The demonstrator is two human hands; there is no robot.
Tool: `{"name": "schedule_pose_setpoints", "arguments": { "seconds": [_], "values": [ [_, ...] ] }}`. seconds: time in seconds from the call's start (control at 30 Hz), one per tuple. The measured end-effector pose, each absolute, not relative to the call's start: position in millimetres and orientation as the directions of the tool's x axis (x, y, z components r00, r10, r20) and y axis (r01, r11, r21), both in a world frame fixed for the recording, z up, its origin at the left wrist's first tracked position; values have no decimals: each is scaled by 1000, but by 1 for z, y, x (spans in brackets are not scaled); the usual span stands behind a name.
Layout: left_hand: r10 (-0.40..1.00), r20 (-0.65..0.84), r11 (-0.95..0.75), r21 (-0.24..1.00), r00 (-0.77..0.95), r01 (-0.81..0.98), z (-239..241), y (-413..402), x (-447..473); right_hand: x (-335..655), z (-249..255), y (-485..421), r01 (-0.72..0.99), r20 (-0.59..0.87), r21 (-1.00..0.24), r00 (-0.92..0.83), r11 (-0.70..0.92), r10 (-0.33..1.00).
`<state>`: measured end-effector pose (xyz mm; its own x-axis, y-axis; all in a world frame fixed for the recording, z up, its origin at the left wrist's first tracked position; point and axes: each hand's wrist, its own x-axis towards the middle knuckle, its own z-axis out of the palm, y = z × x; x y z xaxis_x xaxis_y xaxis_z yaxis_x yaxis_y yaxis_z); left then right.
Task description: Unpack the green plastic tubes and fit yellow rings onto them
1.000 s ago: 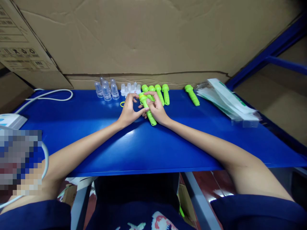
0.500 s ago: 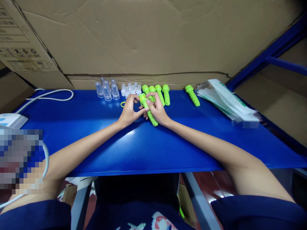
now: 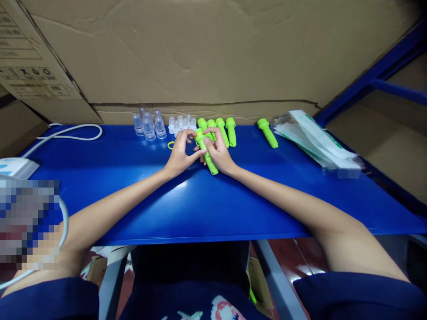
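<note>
Between my hands, over the middle of the table, is a lime-green flashlight (image 3: 210, 162), tilted with its wide head away from me. My left hand (image 3: 179, 153) pinches round its head, with the fingertips at a yellow band on the rim and the thumb against the body. Closed on the body and head from the other side is my right hand (image 3: 218, 151). A yellow ring (image 3: 171, 145) lies on the table just left of my left hand. Behind my hands several similar green flashlights (image 3: 231, 132) lie in a row, partly hidden by my fingers.
Clear plastic cups (image 3: 148, 126) and smaller clear pieces (image 3: 180, 122) stand at the back. One more green flashlight (image 3: 267, 132) lies to the right, beside plastic bags (image 3: 320, 140). A white cable (image 3: 78, 137) and a white device (image 3: 20, 168) are at left. Cardboard (image 3: 207, 53) walls the blue table (image 3: 187, 209).
The held flashlight has turned slightly more upright, its lower end shifting a little left. My left fingers have edged right around its head. Everything else stays in place.
</note>
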<state>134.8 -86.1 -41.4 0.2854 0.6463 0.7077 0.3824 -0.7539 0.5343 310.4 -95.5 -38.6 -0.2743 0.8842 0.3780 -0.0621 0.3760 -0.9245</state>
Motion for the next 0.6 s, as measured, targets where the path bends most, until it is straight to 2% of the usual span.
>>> {"name": "schedule_pose_setpoints", "arguments": {
  "seconds": [0.6],
  "values": [
    [675,671,-733,562,306,384,-36,-90,136,310,-33,-101,-40,346,-937,-273,348,898]
  ]
}}
